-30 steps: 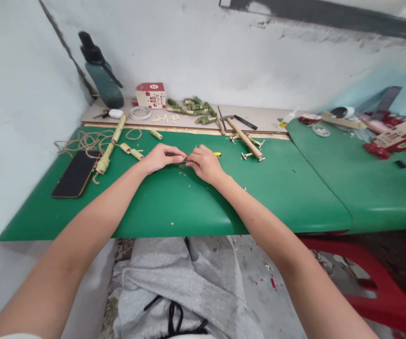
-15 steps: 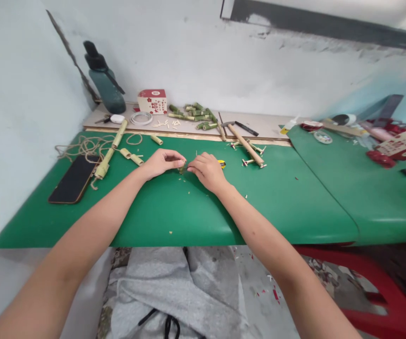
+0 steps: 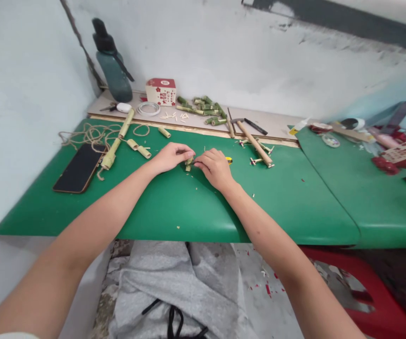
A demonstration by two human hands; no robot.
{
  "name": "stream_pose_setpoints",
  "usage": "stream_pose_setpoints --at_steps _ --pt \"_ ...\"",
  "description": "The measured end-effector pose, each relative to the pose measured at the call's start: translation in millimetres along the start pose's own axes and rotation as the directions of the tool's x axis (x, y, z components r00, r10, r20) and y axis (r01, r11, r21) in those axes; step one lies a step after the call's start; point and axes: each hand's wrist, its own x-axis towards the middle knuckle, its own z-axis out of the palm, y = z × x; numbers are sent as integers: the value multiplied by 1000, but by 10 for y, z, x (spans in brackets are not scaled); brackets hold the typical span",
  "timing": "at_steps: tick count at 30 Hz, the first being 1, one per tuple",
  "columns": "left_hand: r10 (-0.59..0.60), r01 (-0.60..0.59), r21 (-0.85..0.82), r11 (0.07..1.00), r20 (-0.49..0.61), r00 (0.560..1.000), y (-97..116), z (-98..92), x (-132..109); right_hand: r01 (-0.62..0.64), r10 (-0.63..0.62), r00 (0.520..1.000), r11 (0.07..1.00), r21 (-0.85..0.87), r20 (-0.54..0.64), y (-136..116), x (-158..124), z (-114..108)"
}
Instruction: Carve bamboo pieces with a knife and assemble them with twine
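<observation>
Both my hands meet over the middle of the green table (image 3: pixel 174 207). My left hand (image 3: pixel 169 156) pinches a short piece of bamboo (image 3: pixel 189 162) with fingers and thumb closed on it. My right hand (image 3: pixel 215 167) is closed too, fingertips pressed against the same piece from the right. A yellow-tipped tool (image 3: pixel 228 160) shows just behind my right hand; I cannot tell whether that hand holds it. Small pale chips lie on the table under the hands.
A black phone (image 3: pixel 79 168), a long bamboo stick (image 3: pixel 116 141) and twine (image 3: pixel 86 134) lie at left. A hammer (image 3: pixel 254 141), cut bamboo pieces (image 3: pixel 203 106), a red-white box (image 3: pixel 161 91) and a dark bottle (image 3: pixel 113 66) sit behind. Red stool (image 3: pixel 358 296) at lower right.
The view has shifted slightly, so everything sits a little further right. My hands stay together on the bamboo piece, which now shows more clearly between the fingertips.
</observation>
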Motion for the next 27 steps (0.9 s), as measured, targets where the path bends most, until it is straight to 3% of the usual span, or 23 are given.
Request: stream_pose_setpoints --at_steps 15,27 --pt "-2 3 37 999 -35 999 -47 11 16 -13 18 997 997 -71 68 -1 51 54" --pt "-5 6 49 999 -14 1000 -29 -14 -5 15 -10 991 999 -33 132 -2 79 -14"
